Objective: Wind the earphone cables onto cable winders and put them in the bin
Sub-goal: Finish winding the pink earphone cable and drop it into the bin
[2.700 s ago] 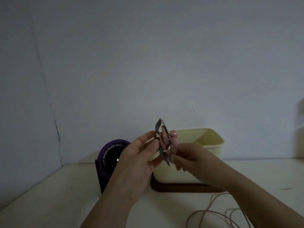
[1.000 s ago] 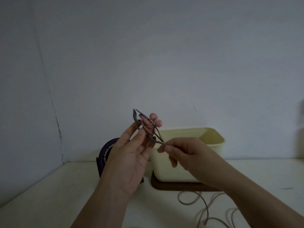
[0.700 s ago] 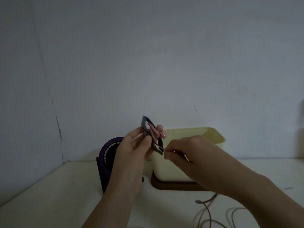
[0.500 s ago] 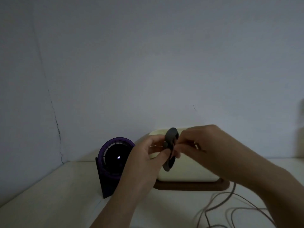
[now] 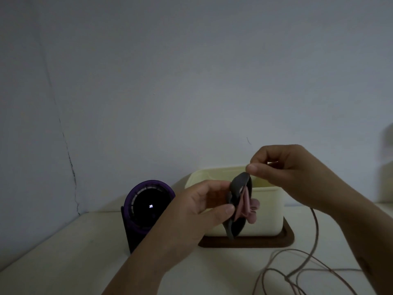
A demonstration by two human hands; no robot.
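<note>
My left hand (image 5: pixel 200 207) grips a grey cable winder (image 5: pixel 237 192) by its middle, held on edge in front of the cream bin (image 5: pixel 268 211). Pink earbuds (image 5: pixel 251 209) and a few pink turns of cable sit on the winder's right side. My right hand (image 5: pixel 282 167) is just above the winder's top tip and pinches the pink earphone cable (image 5: pixel 314 226). From that hand the cable drops behind my right forearm and lies in loose loops on the table at the lower right.
The bin stands on a dark brown tray (image 5: pixel 246 242) near the wall. A purple round fan (image 5: pixel 146 206) with a lit display stands left of it. The pale table (image 5: pixel 63 258) runs to the wall corner at left.
Both hands moved right and a little down, in front of the bin. My right hand rose from beside the winder to above its top tip, drawing the cable up. The earbuds now show.
</note>
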